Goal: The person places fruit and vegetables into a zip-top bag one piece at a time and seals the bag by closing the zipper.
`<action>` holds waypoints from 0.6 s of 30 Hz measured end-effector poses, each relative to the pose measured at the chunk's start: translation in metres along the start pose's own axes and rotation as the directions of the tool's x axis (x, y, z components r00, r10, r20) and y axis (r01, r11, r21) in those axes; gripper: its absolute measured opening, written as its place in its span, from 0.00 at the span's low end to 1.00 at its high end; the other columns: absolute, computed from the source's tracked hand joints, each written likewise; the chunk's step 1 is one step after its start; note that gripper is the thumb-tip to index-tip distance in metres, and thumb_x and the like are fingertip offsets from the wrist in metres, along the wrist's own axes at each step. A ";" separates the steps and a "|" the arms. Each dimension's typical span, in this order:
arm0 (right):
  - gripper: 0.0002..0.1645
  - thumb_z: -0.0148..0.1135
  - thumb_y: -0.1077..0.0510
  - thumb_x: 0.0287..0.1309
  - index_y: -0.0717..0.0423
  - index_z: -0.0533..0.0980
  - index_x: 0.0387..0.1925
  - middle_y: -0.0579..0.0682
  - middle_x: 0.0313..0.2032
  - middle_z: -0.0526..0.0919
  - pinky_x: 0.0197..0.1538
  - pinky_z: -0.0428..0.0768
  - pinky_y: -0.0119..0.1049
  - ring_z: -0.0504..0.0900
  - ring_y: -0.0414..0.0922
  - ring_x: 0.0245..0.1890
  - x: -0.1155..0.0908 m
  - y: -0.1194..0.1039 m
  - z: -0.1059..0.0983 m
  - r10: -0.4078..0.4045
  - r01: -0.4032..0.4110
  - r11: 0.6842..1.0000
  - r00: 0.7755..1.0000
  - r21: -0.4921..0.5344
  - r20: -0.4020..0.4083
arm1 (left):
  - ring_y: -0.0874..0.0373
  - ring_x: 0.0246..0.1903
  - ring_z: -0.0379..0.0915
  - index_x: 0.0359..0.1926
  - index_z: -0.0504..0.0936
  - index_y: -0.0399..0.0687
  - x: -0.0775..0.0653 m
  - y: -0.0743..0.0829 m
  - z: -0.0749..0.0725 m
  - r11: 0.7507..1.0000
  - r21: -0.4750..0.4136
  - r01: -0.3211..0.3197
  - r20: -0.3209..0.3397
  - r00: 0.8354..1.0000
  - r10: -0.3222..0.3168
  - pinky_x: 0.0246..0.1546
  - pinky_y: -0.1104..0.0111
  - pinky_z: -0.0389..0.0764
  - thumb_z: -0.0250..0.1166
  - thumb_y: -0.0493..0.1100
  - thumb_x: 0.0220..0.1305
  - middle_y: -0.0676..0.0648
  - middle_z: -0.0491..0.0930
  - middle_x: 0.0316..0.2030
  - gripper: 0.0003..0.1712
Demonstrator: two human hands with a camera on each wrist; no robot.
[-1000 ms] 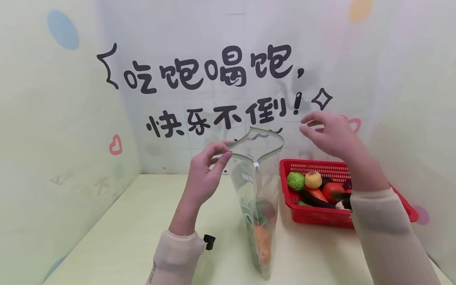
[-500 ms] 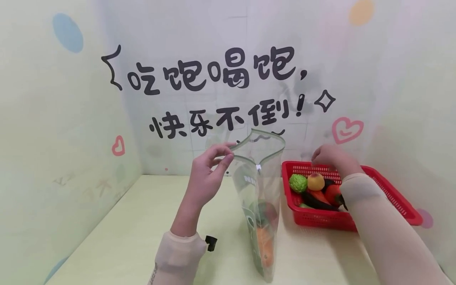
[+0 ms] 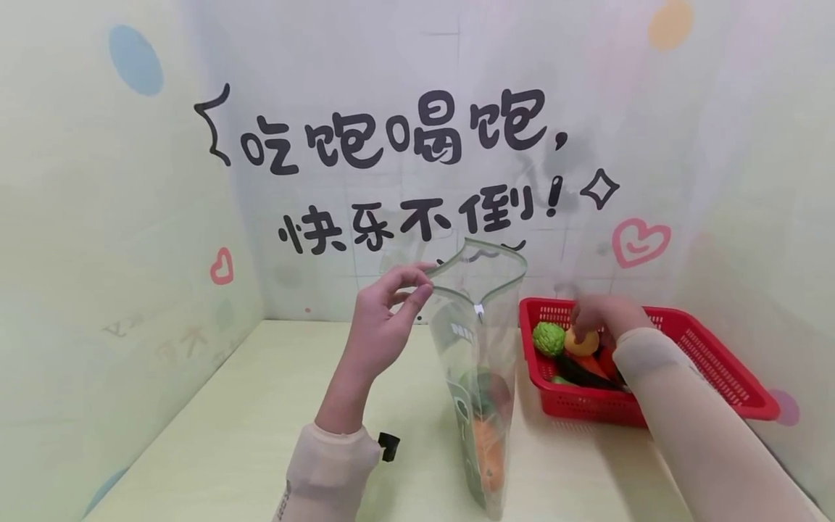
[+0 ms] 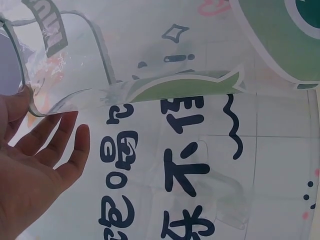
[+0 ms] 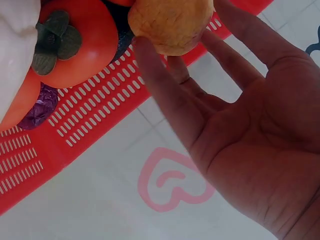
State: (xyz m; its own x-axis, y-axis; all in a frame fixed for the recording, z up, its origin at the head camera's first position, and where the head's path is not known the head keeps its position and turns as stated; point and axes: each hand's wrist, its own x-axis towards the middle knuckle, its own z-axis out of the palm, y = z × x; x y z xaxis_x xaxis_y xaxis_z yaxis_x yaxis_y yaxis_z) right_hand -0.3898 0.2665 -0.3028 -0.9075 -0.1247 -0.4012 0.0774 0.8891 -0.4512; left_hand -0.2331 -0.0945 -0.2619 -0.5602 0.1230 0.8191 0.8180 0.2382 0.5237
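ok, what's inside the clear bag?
Looks like a carrot, with something green and dark red above it; one thing or two, can't tell. Anything behind them, or behind the print on the bag, is covered.

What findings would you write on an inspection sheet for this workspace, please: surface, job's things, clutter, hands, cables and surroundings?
Surface: pale yellow-green tabletop, supporting the basket.
Job's things: transparent plastic bag with green rim, upright, mouth open, orange elongated item inside; yellowish round fruit in the red perforated plastic basket.
Clutter: green knobbly vegetable, dark elongated vegetable and red-orange round fruit with dark green leaves, all in the basket.
Hands: left hand pinches the bag's rim; right hand has its fingers around the yellowish fruit, firmness unclear.
Cables: nothing seen.
Surroundings: whitish walls with black lettering and pink hearts.
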 end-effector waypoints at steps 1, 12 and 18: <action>0.30 0.69 0.60 0.51 0.63 0.71 0.56 0.62 0.48 0.73 0.46 0.82 0.49 0.70 0.58 0.45 -0.001 0.000 0.001 -0.008 0.009 1.000 1.000 -0.018 0.010 | 0.56 0.54 0.74 0.34 0.77 0.39 0.000 0.004 0.000 1.000 -0.002 0.001 0.001 1.000 -0.001 0.46 0.56 0.81 0.61 0.34 0.66 0.42 0.82 0.48 0.03; 0.17 0.70 0.60 0.48 0.60 0.73 0.38 0.57 0.34 0.74 0.33 0.83 0.42 0.73 0.52 0.35 -0.009 -0.005 0.004 -0.034 0.034 0.995 0.999 -0.091 0.006 | 0.53 0.53 0.75 0.34 0.77 0.39 0.000 0.007 -0.002 1.000 0.005 -0.009 0.003 1.000 0.009 0.46 0.57 0.81 0.61 0.34 0.66 0.40 0.81 0.49 0.03; 0.23 0.69 0.59 0.52 0.62 0.70 0.47 0.58 0.37 0.75 0.37 0.84 0.43 0.76 0.52 0.33 -0.027 -0.020 -0.009 -0.161 0.159 0.987 0.986 -0.039 -0.048 | 0.58 0.53 0.74 0.34 0.78 0.43 -0.002 -0.009 0.000 1.000 -0.018 -0.009 0.002 1.000 0.009 0.47 0.57 0.80 0.62 0.39 0.66 0.46 0.82 0.49 0.04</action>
State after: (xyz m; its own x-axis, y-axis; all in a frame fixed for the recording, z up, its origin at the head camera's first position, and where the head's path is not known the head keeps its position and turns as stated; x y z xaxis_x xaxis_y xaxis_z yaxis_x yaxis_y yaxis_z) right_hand -0.3706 0.2566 -0.2755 -0.9269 -0.2445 -0.2848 -0.0840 0.8746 -0.4775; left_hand -0.2394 -0.0969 -0.2681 -0.5532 0.1267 0.8234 0.8250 0.2202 0.5204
